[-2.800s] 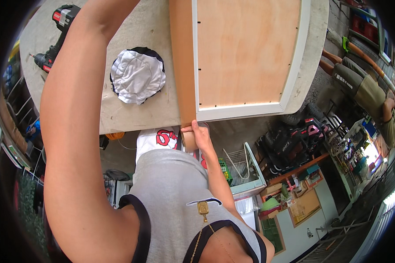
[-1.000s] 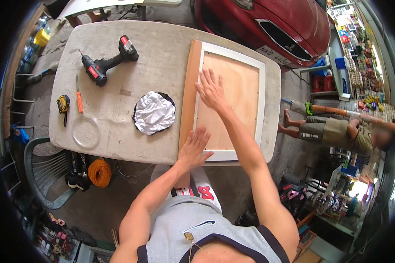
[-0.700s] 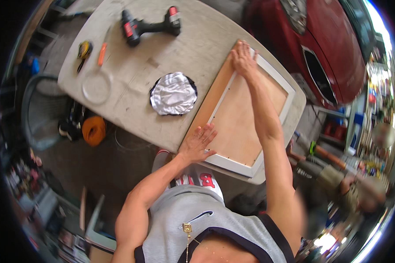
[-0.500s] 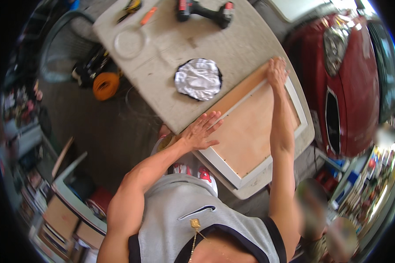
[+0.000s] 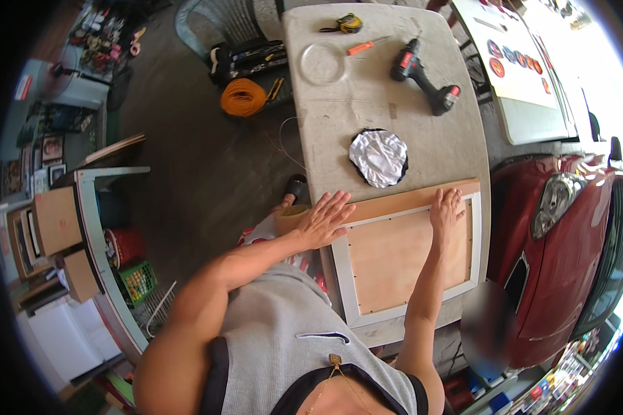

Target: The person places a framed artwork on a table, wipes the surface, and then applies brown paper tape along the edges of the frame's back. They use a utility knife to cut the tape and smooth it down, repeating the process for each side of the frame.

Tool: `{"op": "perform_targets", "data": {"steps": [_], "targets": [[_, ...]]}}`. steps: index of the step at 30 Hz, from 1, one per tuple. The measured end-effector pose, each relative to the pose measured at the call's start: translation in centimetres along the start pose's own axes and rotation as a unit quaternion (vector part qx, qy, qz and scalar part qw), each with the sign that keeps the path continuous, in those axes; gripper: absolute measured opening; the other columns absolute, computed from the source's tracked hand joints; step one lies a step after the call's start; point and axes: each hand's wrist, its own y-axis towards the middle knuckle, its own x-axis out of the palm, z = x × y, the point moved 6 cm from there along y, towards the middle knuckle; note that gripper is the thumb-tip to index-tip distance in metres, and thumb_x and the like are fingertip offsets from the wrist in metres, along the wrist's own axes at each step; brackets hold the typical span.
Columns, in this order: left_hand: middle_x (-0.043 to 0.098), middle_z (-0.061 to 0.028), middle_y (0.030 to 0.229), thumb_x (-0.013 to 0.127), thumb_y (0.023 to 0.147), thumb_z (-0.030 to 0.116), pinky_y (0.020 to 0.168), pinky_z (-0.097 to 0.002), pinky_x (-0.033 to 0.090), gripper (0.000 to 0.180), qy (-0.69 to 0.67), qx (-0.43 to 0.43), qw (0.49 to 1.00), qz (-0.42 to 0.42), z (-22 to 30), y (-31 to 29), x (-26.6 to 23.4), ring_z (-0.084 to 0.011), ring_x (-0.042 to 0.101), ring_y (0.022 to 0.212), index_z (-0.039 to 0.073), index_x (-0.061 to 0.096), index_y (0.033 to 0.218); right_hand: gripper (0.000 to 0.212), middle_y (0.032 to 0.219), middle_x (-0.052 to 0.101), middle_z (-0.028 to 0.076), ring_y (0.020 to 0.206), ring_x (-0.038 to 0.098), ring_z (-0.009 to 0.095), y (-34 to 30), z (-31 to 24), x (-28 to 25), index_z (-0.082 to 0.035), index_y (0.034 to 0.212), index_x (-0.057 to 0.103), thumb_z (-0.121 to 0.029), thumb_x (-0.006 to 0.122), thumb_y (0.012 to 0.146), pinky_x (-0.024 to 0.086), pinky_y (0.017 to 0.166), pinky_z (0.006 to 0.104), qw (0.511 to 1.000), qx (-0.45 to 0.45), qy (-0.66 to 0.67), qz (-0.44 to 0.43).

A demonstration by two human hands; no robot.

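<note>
A white-edged frame [image 5: 349, 278] with a tan panel [image 5: 401, 266] lies flat at the table's near end. Along its far edge runs a flat brown strip [image 5: 412, 200]; its material is unclear. My left hand [image 5: 325, 220] rests at the strip's left end, by the frame's far left corner, with fingers spread. Near the far right corner, my right hand [image 5: 447, 207] lies on the frame's far edge and the strip, its fingers stretched out. A round tan thing like a tape roll [image 5: 292, 216] shows beside my left wrist, partly hidden.
On the table [image 5: 346, 117] beyond the frame lie a round white cloth with a black edge [image 5: 379, 158], a cordless drill [image 5: 422, 77], a screwdriver [image 5: 361, 48], a tape measure [image 5: 349, 24] and a clear coil [image 5: 323, 63]. A red car [image 5: 554, 256] stands close on the right.
The view has turned, so the table stands more upright in it and a second table shows at the far right. Both hands stay at the frame's far edge and the brown strip.
</note>
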Motion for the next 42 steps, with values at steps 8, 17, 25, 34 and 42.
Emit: {"op": "perform_targets", "data": {"steps": [8, 17, 25, 34, 42], "targets": [[0.051, -0.0202, 0.12, 0.06, 0.09, 0.031, 0.099, -0.0481, 0.037, 0.05, -0.139, -0.193, 0.947, 0.216, -11.3, -5.1, -7.7, -0.0378, 0.047, 0.116, 0.003, 0.047, 0.13, 0.074, 0.155, 0.025, 0.018, 0.145, 0.021, 0.029, 0.9, 0.7, 0.7, 0.0, 0.147, 0.029, -0.055, 0.033, 0.098, 0.009, 0.113, 0.0595, 1.0, 0.013, -0.023, -0.014], [0.057, -0.0219, 0.114, 0.068, 0.084, 0.032, 0.089, -0.0461, 0.045, 0.057, -0.11, -0.417, 0.895, 0.111, -46.6, 1.5, 3.1, -0.0391, 0.056, 0.105, 0.0, 0.048, 0.126, 0.063, 0.155, 0.024, 0.018, 0.145, 0.018, 0.032, -4.6, -4.1, 2.5, 0.002, 0.146, 0.029, -0.042, 0.036, 0.101, 0.005, 0.115, 0.0566, 0.997, 0.077, -0.013, 0.009], [0.058, -0.026, 0.113, 0.072, 0.08, 0.03, 0.086, -0.0447, 0.05, 0.057, -0.079, -0.406, 0.896, -0.162, -69.1, 14.9, 19.6, -0.0408, 0.058, 0.104, -0.005, 0.05, 0.119, 0.062, 0.152, 0.027, 0.024, 0.145, 0.02, 0.032, -18.7, -20.6, 3.7, 0.006, 0.145, 0.03, -0.035, 0.042, 0.1, 0.004, 0.116, 0.0486, 0.958, 0.247, 0.139, -0.049], [0.059, -0.0136, 0.102, 0.066, 0.088, 0.025, 0.078, -0.0384, 0.055, 0.035, -0.126, -0.336, 0.894, -0.27, -72.0, 18.1, 18.3, -0.0274, 0.061, 0.091, 0.001, 0.054, 0.111, 0.074, 0.153, 0.028, 0.022, 0.144, 0.023, 0.031, -18.2, -20.1, 1.6, 0.004, 0.148, 0.021, -0.038, 0.052, 0.095, 0.009, 0.117, 0.0473, 0.924, 0.3, 0.238, 0.01], [0.061, -0.0059, 0.095, 0.067, 0.089, 0.016, 0.073, -0.0398, 0.06, 0.026, -0.395, -0.473, 0.702, -0.358, -53.0, 4.0, -1.9, -0.0188, 0.065, 0.086, 0.006, 0.054, 0.109, 0.034, 0.107, 0.066, 0.018, 0.1, 0.062, 0.032, -22.9, -27.1, -1.3, -0.001, 0.108, 0.065, -0.024, 0.071, 0.083, 0.048, 0.087, 0.0393, 0.841, 0.31, 0.385, 0.218]]}}
